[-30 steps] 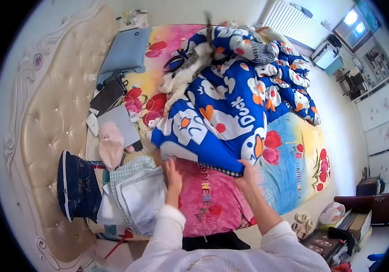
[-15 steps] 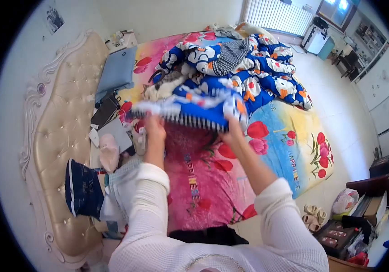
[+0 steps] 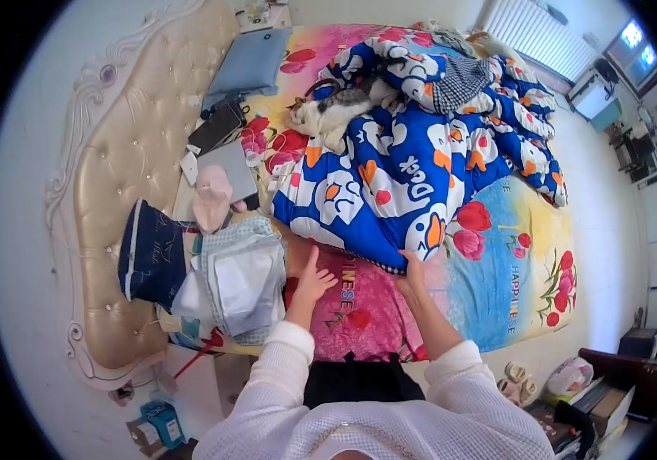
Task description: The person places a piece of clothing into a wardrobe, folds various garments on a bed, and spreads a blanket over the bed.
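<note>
A blue quilt [image 3: 378, 195] with white cartoon ducks and a checked underside lies spread over the middle of the bed, its far part bunched up. My right hand [image 3: 413, 276] grips its near corner, fingers closed round the edge. Just below the quilt's near left edge, my left hand [image 3: 313, 284] is open with its fingers apart, holding nothing. A grey and white cat [image 3: 336, 111] lies on the bed against the quilt's left side. Beneath is a pink, blue and yellow tulip-print bed sheet [image 3: 489, 276].
A tufted headboard [image 3: 152, 138] runs along the left. Beside it are a blue pillow [image 3: 248, 65], a grey laptop [image 3: 229, 172], a pink slipper-like item [image 3: 212, 198], a navy cushion [image 3: 152, 249] and folded cloths [image 3: 240, 280]. Sandals [image 3: 516, 383] and boxes stand at lower right.
The quilt's near part, lifted and blurred before, now lies flat nearer to me. My left hand has let go of its edge, while my right hand still holds on. The view has shifted.
</note>
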Tool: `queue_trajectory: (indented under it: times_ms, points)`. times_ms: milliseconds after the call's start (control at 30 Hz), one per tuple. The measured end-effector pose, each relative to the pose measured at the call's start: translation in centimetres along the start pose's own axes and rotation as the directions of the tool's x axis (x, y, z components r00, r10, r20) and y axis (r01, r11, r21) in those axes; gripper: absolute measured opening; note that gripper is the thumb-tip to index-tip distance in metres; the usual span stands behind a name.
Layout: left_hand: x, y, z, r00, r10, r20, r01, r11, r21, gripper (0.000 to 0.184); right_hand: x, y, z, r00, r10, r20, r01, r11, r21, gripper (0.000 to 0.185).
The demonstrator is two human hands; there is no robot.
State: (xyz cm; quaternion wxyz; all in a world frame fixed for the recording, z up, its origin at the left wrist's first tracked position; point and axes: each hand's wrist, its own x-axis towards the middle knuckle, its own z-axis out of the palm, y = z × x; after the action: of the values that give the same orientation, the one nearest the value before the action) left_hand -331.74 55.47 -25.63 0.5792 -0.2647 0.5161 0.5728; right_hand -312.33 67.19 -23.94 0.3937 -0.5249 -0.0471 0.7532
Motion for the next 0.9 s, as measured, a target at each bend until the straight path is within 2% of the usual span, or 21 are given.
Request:
queue_trajectory:
  times_ms: [67,133,167,233,300,333,367,400,433,467,500,567,600,633,667,700,733,767,800,833,900]
  points:
    - [3.6,0.1,1.2,0.999,-0.024,-0.034,0.024,1.0,-0.009,0.088,0.3,-0.1,-0.8,0.994,0.015,0.106,-0.018,1.0,0.025,0.03]
    - [8.3,0.1,1.6,0.971,0.01,0.239,0.03,0.986,-0.164,0.084,0.4,0.0,-0.8,0.996,0.018,0.084,-0.019,1.0,0.019,0.026]
    - [6.8,0.4,3.6,0.906,0.261,0.332,-0.231,0.965,-0.127,0.078,0.2,-0.2,-0.6,0.998,0.021,0.064,-0.022,0.999,0.03,0.023]
    - [8.2,3.5,5.7,0.984,0.117,0.136,-0.076,0.959,-0.273,0.069,-1.0,-2.1,0.9,0.995,-0.009,0.096,0.014,0.998,-0.059,0.031]
    - [10.6,7.0,8.2,0.934,0.334,0.127,-0.317,0.938,-0.137,0.062,-1.5,-5.8,4.4,0.992,0.001,0.128,0.004,0.999,-0.042,0.033]
    - [7.4,9.6,12.1,0.921,0.384,0.07,-0.36,0.904,-0.23,0.059,-2.8,-9.1,7.3,0.996,-0.005,0.089,0.014,0.995,-0.103,0.036]
    - [3.7,11.9,15.1,0.824,0.555,0.112,-0.53,0.826,-0.193,0.054,-4.0,-12.2,10.7,0.976,-0.025,0.215,0.024,1.0,0.008,0.039]
    - [0.0,14.1,18.0,0.694,0.704,0.148,-0.682,0.71,-0.177,0.049,-5.7,-15.3,13.4,0.961,-0.14,0.24,0.131,0.99,0.053,0.041]
    - [-2.4,16.7,20.0,0.642,0.748,0.17,-0.75,0.659,-0.066,0.041,-9.1,-17.5,16.1,0.942,-0.274,0.191,0.285,0.958,-0.029,0.043]
    - [-5.3,17.7,20.8,0.615,0.761,0.207,-0.774,0.633,-0.025,0.036,-10.3,-19.6,17.1,0.916,-0.277,0.289,0.289,0.957,0.002,0.036]
    - [-8.0,18.4,21.1,0.591,0.769,0.243,-0.796,0.604,0.023,0.031,-10.1,-21.2,16.6,0.897,-0.195,0.396,0.203,0.979,0.02,0.032]
    - [-14.6,14.4,18.0,0.629,0.696,0.346,-0.681,0.708,-0.187,0.041,-16.9,-19.7,15.0,0.891,-0.311,0.332,0.339,0.94,-0.03,0.029]
    - [-15.3,11.7,16.3,0.638,0.75,0.173,-0.722,0.661,-0.204,0.058,-16.1,-17.7,11.5,0.88,-0.326,0.344,0.344,0.939,0.011,0.028]
    - [-13.6,9.0,12.6,0.639,0.757,0.14,-0.74,0.654,-0.156,0.073,-16.5,-15.1,8.2,0.906,-0.3,0.3,0.32,0.947,-0.02,0.03]
    - [-15.0,6.1,10.8,0.749,0.661,-0.045,-0.663,0.745,-0.073,0.067,-16.3,-12.1,4.9,0.941,-0.281,0.189,0.302,0.948,-0.095,0.03]
    - [-8.8,3.2,4.8,0.655,0.754,0.048,-0.755,0.654,0.044,0.059,-16.3,-9.2,2.2,0.967,-0.205,0.149,0.231,0.956,-0.183,0.036]
    - [-10.0,1.3,3.1,0.607,0.795,0.022,-0.732,0.547,0.406,0.051,-12.4,-4.9,-3.8,0.981,-0.184,0.067,0.195,0.895,-0.401,0.044]
    - [-5.3,-0.5,-1.3,0.659,0.75,0.049,-0.662,0.548,0.51,0.047,-12.1,-1.7,-5.1,0.985,-0.168,0.042,0.171,0.905,-0.389,0.036]
    - [-0.8,-1.7,-4.5,0.729,0.684,0.007,-0.606,0.642,0.47,0.043,-8.1,2.2,-10.0,0.999,-0.04,0.029,0.047,0.939,-0.341,0.046]
    - [1.3,-2.2,-5.3,0.734,0.679,0.009,-0.601,0.643,0.475,0.043,-6.8,3.7,-11.1,0.999,-0.04,0.02,0.044,0.94,-0.338,0.046]
    - [4.2,-2.2,-5.4,0.6,0.799,-0.023,-0.653,0.507,0.563,0.04,-4.9,5.6,-11.6,0.985,-0.171,-0.039,0.125,0.842,-0.525,0.052]
